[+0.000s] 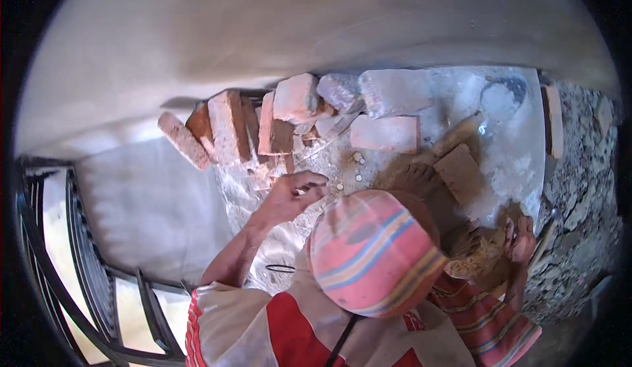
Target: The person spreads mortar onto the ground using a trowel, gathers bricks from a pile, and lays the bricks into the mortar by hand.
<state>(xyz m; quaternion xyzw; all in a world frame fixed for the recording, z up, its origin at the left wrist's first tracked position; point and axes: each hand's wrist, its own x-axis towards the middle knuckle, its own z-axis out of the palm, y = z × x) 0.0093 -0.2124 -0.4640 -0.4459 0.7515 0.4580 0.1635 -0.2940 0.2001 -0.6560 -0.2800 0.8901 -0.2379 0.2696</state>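
My left hand (289, 197) hovers over the dusty sheet on the left, fingers half curled, thumb apart from them. It appears to hold nothing. Small white bits (340, 186) lie just beyond it. My right hand (522, 240) is low on the right, its fingers curled; what they hold, if anything, I cannot make out. Beside it sits a rough brown lump (479, 256). A flat reddish brick (459, 173) lies ahead of the right hand, next to my bare foot (419, 177). Striped pink cloth (375, 252) bulges in the middle and hides the ground between my hands.
Several bricks (296, 97) stand and lean along the wall (316, 25). A pale brick (385, 134) lies before them. White powder (507, 163) covers the sheet at right. Beyond its edge are rubble (579, 189) and an upright brick (553, 120). A dark metal frame (72, 235) is at far left.
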